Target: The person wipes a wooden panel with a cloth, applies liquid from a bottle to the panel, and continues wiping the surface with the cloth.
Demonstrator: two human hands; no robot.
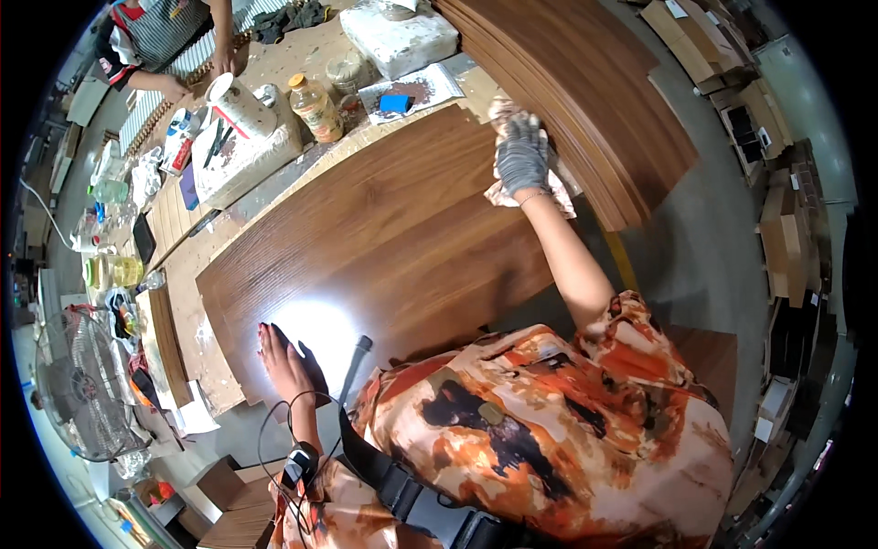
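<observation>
A wide brown wood-grain panel [393, 220] lies flat on the workbench in front of me. My left hand [285, 364], bare, rests flat near the panel's left end with its fingers stretched out, beside a bright patch of light. At the panel's far right end my right hand [523, 156], in a grey glove, presses on a pale patterned cloth [506, 195]. The cloth spreads out around the glove, and part of it is hidden under the hand.
Stacked brown panels [585, 119] stand close by my right hand. Beyond the panel are a bottle with an orange cap [315, 108], a blue block [395, 103] and a white container [240, 105]. A fan [84, 389] is at left. Another person [165, 46] works across the bench.
</observation>
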